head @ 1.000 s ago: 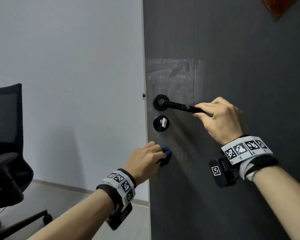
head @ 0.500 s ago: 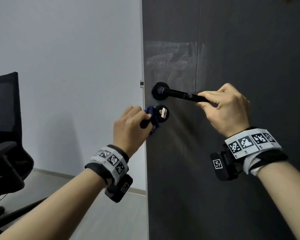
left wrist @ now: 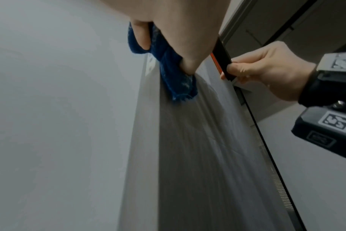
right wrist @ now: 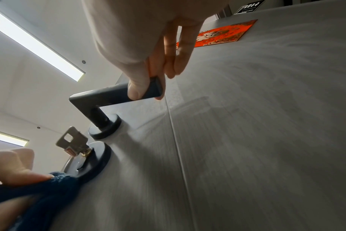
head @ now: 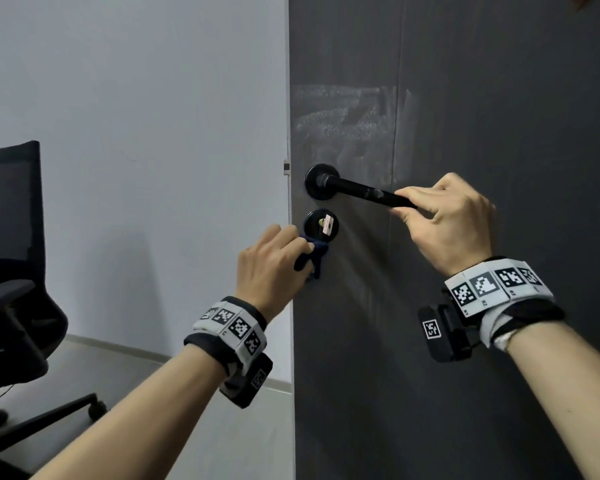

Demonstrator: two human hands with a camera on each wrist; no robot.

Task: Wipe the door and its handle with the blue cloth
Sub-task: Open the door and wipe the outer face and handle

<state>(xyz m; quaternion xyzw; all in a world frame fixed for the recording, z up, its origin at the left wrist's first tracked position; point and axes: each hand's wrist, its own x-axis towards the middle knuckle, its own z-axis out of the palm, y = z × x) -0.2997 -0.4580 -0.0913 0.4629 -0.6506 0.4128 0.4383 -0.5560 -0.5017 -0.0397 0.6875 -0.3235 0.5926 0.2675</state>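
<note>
The dark grey door (head: 465, 341) fills the right half of the head view, with pale wipe streaks above its black lever handle (head: 354, 190). My right hand (head: 444, 223) pinches the free end of the handle (right wrist: 117, 95) between thumb and fingers. Just below the handle sits a round black lock (head: 321, 225) with a key (right wrist: 73, 141) in it. My left hand (head: 274, 265) grips the bunched blue cloth (head: 314, 259) and presses it on the door's left edge, just under the lock. The cloth (left wrist: 172, 73) hangs below my fingers against the door (left wrist: 198, 156).
A pale wall (head: 136, 168) lies left of the door edge. A black office chair (head: 11, 271) stands at the far left on the grey floor. A red sticker (right wrist: 225, 34) is stuck higher up on the door.
Over the last second my left hand swept the cloth up from below the lock to beside it, then down a little to just under it. My right hand has kept hold of the handle.
</note>
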